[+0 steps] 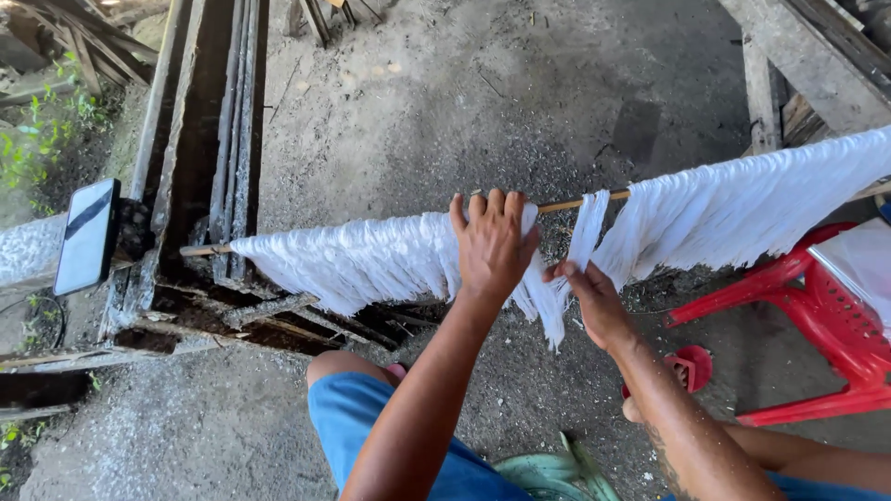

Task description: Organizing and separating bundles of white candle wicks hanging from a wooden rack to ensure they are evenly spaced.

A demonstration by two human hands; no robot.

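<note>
Support: a thin wooden rod [580,202] running level across the view, its left end resting on a weathered timber frame [200,167]. Draped directly over it hang white fibre strands [371,255], in a broad bunch on the left and another on the right, with a narrow strip between. Below: bare grey dirt floor [445,102], bearing a red plastic chair [817,306].

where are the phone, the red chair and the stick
phone [88,236], head view, middle of its dark screen
red chair [835,325], head view, its seat edge
stick [571,203], head view, bare stretch between the white fibre bundles
</note>
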